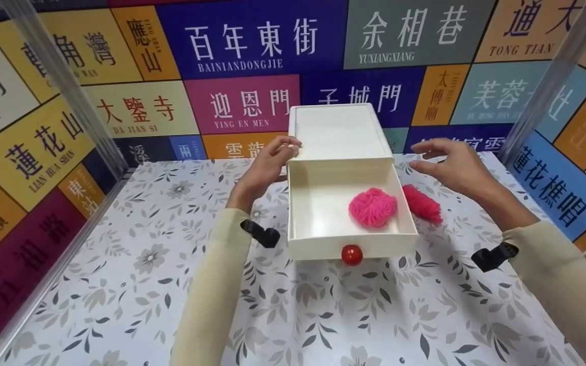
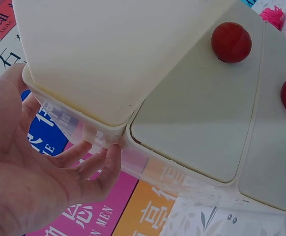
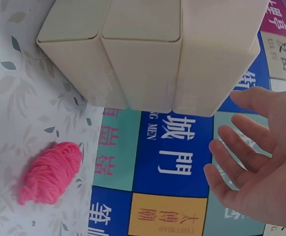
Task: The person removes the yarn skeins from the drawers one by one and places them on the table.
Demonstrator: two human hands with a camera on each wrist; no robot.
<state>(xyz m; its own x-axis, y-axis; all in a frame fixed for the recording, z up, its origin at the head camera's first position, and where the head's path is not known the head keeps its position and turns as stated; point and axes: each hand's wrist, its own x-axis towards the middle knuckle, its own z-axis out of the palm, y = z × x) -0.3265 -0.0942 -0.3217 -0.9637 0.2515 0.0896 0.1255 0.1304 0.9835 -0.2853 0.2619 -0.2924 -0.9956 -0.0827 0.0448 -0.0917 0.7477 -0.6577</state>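
Nearest you: 2 beige sleeves (image 1: 216,295) and 2 black wrist cameras (image 1: 268,237) over 1 white tablecloth (image 1: 155,320), grey leaf and flower print. At 12 o'clock, 1 of 3 drawers is out: the open drawer (image 1: 318,249), 1 red knob (image 1: 352,255) facing you. Left wrist view gives you 2 closed drawers (image 2: 192,118), 1 knob each. Pink yarn, 2 pieces: the yarn ball (image 1: 373,207) sits inside the open drawer, toward its 4 o'clock; the yarn bundle (image 1: 423,203) lies on the cloth, just outside at 3 o'clock. Your left hand (image 1: 271,162) grips the white drawer unit (image 1: 339,131) at its 9 o'clock edge, thumb and fingers bent round. Your right hand (image 1: 453,162), at the bundle's 1 o'clock, is wide and empty. Farthest: 2 see-through uprights (image 1: 69,86) at 10 and 2 o'clock, wall panels (image 1: 252,38) in many colours, Chinese and Latin lettering.
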